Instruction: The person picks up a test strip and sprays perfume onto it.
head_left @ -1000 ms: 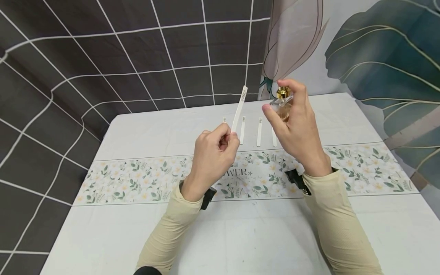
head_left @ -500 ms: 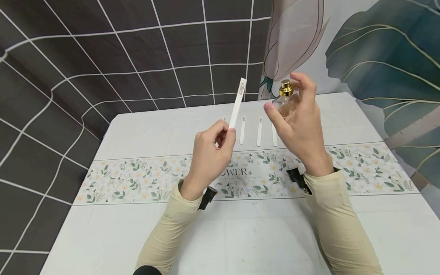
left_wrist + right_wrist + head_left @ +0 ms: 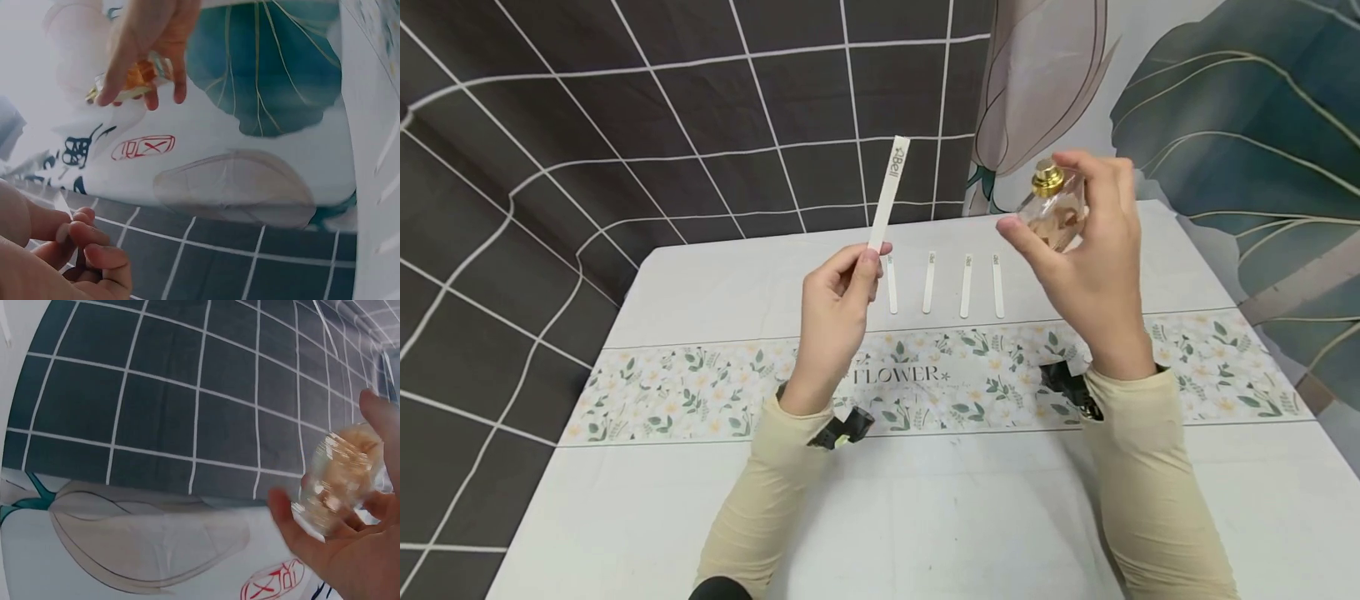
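Observation:
My left hand (image 3: 837,321) pinches the lower end of a white perfume test strip (image 3: 889,192) between thumb and fingers. The strip stands up, slightly tilted, with dark lettering near its top. To the right, my right hand (image 3: 1093,262) grips a clear glass perfume bottle (image 3: 1056,218) with a gold spray top (image 3: 1047,177). The bottle is raised over the table's far side and leans left; no finger is on the sprayer. Strip and bottle are apart. Amber liquid shows through the perfume bottle (image 3: 140,76) in the left wrist view. In the right wrist view the bottle (image 3: 344,475) is blurred.
Several more white strips (image 3: 966,286) lie in a spaced row on the white table (image 3: 955,508), beyond a floral printed band (image 3: 685,392). A dark gridded curtain (image 3: 715,117) hangs behind and to the left. A leaf-patterned cloth (image 3: 1262,150) hangs at the right.
My left hand has moved left and up with the strip. The right hand has moved right with the perfume bottle, and its index finger has come off the sprayer. The hands are farther apart.

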Motion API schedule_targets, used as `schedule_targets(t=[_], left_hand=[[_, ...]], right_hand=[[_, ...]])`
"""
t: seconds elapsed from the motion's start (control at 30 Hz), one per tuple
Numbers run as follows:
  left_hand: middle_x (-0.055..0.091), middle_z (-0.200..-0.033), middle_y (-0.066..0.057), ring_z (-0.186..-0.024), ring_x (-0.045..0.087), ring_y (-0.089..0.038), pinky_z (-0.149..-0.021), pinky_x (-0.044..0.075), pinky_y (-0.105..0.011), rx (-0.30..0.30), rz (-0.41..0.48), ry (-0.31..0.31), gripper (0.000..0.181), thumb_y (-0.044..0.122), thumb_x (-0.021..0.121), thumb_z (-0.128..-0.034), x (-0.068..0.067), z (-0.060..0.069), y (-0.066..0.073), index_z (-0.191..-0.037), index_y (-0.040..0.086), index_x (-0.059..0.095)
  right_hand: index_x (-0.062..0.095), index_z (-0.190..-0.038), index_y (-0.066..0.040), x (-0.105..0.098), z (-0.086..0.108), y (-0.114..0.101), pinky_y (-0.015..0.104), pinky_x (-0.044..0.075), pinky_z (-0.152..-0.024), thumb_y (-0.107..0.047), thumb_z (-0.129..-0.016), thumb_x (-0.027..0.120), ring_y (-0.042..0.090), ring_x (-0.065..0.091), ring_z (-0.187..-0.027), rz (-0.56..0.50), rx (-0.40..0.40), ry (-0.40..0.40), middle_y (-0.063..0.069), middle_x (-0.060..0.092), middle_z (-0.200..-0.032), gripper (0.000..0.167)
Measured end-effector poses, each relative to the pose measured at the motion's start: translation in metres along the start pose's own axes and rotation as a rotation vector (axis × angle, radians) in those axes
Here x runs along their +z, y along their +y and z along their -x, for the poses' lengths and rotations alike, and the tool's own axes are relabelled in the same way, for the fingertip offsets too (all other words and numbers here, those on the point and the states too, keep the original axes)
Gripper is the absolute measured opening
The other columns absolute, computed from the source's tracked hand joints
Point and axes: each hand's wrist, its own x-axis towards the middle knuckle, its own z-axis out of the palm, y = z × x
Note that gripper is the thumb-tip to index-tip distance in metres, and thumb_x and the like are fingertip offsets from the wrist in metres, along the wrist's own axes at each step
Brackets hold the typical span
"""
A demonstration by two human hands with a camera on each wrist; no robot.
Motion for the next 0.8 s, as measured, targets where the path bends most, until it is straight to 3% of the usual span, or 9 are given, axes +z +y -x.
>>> schedule_targets(t=[0.13, 0.27, 0.53, 0.8], left_hand=[[0.067, -0.09, 0.001, -0.073, 0.055, -0.009, -0.067, 0.046, -0.019, -0.094, 0.133, 0.032, 0.02, 0.002, 0.058, -0.102, -0.001, -0.006, -0.006, -0.109, -0.015, 0.066], [0.066, -0.09, 0.0, -0.075, 0.061, -0.008, -0.072, 0.051, -0.019, -0.194, 0.232, 0.082, 0.024, -0.001, 0.059, -0.1006, -0.005, -0.012, -0.012, -0.118, -0.017, 0.064], [0.061, -0.105, 0.0, -0.084, 0.053, -0.008, -0.076, 0.045, -0.02, -0.402, 0.347, 0.162, 0.033, 0.004, 0.06, -0.1014, -0.014, -0.024, -0.032, -0.13, -0.012, 0.061], [0.058, -0.108, -0.001, -0.081, 0.048, -0.009, -0.071, 0.044, -0.016, -0.496, 0.388, 0.203, 0.035, 0.004, 0.059, -0.1017, -0.018, -0.035, -0.06, -0.134, -0.011, 0.059]], right_hand=[[0.055, -0.144, -0.011, -0.009, -0.003, 0.005, 0.02, 0.043, -0.099, -0.015, -0.081, 0.088, 0.009, 0.051, -0.113, 0.017, 0.011, -0.006, -0.004, 0.056, -0.12, 0.071], [0.052, -0.147, -0.012, -0.018, -0.005, 0.011, 0.019, 0.036, -0.093, -0.016, -0.082, 0.087, 0.017, 0.053, -0.118, 0.073, 0.025, -0.043, 0.012, 0.062, -0.132, 0.073], [0.048, -0.15, -0.018, -0.031, -0.009, 0.019, 0.02, 0.034, -0.093, -0.017, -0.084, 0.085, 0.019, 0.052, -0.124, 0.092, 0.087, -0.081, 0.008, 0.06, -0.141, 0.076], [0.041, -0.153, -0.021, -0.036, -0.012, 0.031, 0.018, 0.037, -0.097, -0.017, -0.086, 0.083, 0.017, 0.052, -0.127, 0.093, 0.153, -0.148, 0.009, 0.058, -0.143, 0.079]])
